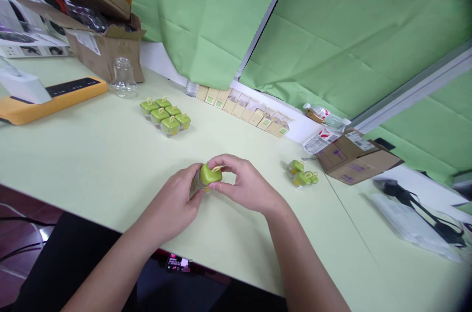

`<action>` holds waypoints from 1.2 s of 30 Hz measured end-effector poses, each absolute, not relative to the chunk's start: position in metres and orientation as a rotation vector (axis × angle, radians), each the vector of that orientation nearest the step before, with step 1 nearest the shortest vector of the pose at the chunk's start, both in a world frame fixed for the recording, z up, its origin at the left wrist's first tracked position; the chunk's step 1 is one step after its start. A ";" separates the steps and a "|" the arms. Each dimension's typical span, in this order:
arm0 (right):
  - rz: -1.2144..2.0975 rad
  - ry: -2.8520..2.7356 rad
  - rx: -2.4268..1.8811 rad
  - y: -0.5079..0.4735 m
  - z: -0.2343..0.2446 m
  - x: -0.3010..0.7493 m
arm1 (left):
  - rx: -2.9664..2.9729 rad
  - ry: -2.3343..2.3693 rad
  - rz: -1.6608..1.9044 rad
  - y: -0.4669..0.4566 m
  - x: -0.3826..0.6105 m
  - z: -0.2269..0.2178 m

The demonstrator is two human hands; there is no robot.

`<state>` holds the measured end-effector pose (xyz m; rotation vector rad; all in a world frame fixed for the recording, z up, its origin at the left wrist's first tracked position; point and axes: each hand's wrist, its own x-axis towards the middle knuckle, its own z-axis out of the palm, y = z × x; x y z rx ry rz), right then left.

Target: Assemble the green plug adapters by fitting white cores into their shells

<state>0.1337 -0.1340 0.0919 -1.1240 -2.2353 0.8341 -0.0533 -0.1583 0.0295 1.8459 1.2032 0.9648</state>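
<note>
Above the pale table point(121, 169), both hands hold a small clear jar with a green lid point(210, 175) and a yellow loop on top. It is tilted, lid towards the right. My left hand point(180, 199) is closed around the clear body, which it partly hides. The fingers and thumb of my right hand point(245, 182) grip the green lid from the right side. Several similar green-lidded jars point(170, 124) stand in a tight group at the far left. A smaller cluster of the jars point(303, 177) lies right of my right hand.
Small beige cartons point(245, 106) line the back edge. At left are an orange power strip point(73, 95), a clear bottle point(124, 78) and an open cardboard box point(106, 51). Plastic bottles point(324, 125), another box point(354, 157) and a black cable point(413, 204) occupy the right.
</note>
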 end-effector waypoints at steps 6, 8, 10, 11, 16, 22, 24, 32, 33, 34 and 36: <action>0.846 -2.272 -1.163 -0.133 0.085 0.132 | 1.850 1.238 0.958 -0.158 -0.053 0.026; 0.922 -2.225 -1.174 -0.131 0.081 0.132 | 1.846 1.257 0.949 -0.158 -0.053 0.023; 1.023 -2.157 -1.174 -0.128 0.078 0.133 | 1.845 1.274 0.958 -0.158 -0.053 0.021; 1.068 -2.124 -1.172 -0.127 0.076 0.133 | 1.848 1.283 0.966 -0.158 -0.053 0.020; 1.175 -2.009 -1.153 -0.122 0.067 0.134 | 1.840 1.305 0.960 -0.157 -0.053 0.018; 0.980 -2.028 -1.203 -0.118 0.065 0.135 | 1.863 1.297 0.990 -0.158 -0.052 0.017; 0.894 -2.056 -1.232 -0.118 0.066 0.138 | 1.884 1.291 0.991 -0.158 -0.051 0.017; 0.433 -2.127 -1.514 -0.114 0.071 0.152 | 1.953 1.299 0.911 -0.160 -0.052 0.018; 0.355 -2.116 -1.578 -0.113 0.073 0.156 | 1.968 1.298 0.899 -0.160 -0.052 0.018; 0.285 -2.095 -1.646 -0.111 0.075 0.162 | 1.980 1.299 0.889 -0.160 -0.052 0.019; 0.164 -2.018 -1.786 -0.108 0.081 0.180 | 1.992 1.303 0.874 -0.160 -0.053 0.020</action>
